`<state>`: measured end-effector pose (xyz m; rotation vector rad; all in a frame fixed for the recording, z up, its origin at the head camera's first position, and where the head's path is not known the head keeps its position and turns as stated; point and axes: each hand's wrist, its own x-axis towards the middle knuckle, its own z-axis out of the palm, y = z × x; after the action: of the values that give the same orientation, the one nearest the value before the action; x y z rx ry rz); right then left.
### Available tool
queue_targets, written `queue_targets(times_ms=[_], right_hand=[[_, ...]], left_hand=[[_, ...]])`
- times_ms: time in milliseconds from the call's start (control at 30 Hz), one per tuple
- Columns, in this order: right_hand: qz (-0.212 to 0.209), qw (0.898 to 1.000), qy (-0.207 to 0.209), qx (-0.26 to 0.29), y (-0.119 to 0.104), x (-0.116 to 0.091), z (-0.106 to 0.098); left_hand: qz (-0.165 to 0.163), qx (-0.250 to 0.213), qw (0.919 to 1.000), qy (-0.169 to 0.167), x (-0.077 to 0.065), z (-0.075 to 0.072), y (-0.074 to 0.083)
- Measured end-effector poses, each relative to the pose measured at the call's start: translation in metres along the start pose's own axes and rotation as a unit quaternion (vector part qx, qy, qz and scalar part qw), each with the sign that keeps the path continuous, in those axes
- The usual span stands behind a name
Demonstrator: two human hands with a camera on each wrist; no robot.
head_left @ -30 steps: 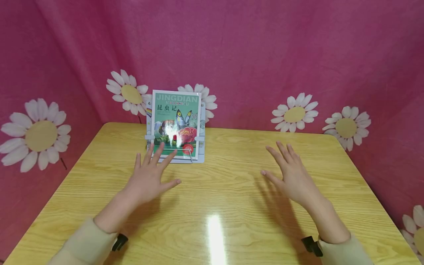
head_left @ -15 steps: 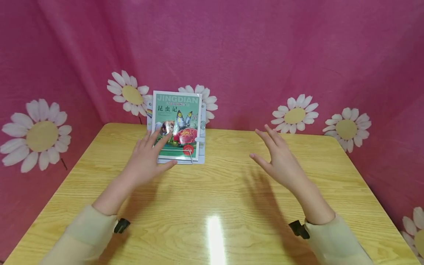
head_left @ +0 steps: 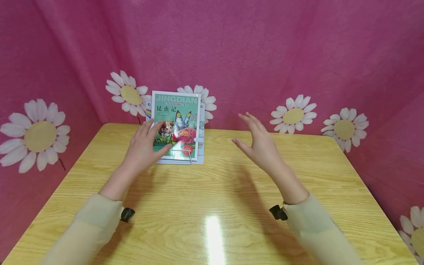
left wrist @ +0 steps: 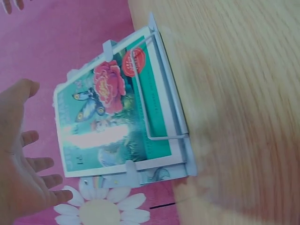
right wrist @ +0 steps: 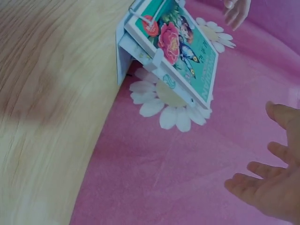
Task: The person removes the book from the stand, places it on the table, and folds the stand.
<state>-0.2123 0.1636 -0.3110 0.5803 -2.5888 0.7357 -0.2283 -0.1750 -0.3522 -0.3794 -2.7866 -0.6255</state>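
A green book (head_left: 177, 125) with a butterfly and a red flower on its cover leans on a pale blue book stand (head_left: 201, 147) at the table's back left. A wire bar (left wrist: 143, 101) crosses the lower cover, and small clips (left wrist: 131, 171) hold the book's sides. My left hand (head_left: 140, 147) hovers in front of the stand's left side, thumb and fingers spread, holding nothing. In the left wrist view a gap shows between that hand and the book. To the right of the stand, my right hand (head_left: 263, 151) is raised over the table, fingers extended and holding nothing.
The wooden table (head_left: 185, 198) reaches back to a pink curtain (head_left: 245, 55) printed with white daisies. A bright light reflection (head_left: 214, 235) lies on the tabletop near the front. Each sleeve cuff carries a black strap piece (head_left: 127, 215).
Both hands have moved forward and nearer the book stand, the right one also shifting left. The fingers are less spread than before. The book and stand have stayed in place.
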Motion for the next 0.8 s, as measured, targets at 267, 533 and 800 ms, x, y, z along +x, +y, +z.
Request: queue_targets(times_ms=[267, 533, 800], right_hand=[[-0.023, 0.999, 0.028, 0.023, 0.001, 0.020, 0.025], [-0.003, 0.996, 0.015, 0.091, -0.002, 0.037, 0.055], [0.068, 0.969, -0.003, 0.236, -0.001, 0.044, 0.093]], left_hand=[[-0.036, -0.048, 0.9981, 0.016, 0.012, 0.009, -0.007], [-0.069, -0.099, 0.9913, 0.052, 0.018, 0.022, -0.017], [-0.110, -0.146, 0.9798, 0.081, 0.022, 0.035, -0.029]])
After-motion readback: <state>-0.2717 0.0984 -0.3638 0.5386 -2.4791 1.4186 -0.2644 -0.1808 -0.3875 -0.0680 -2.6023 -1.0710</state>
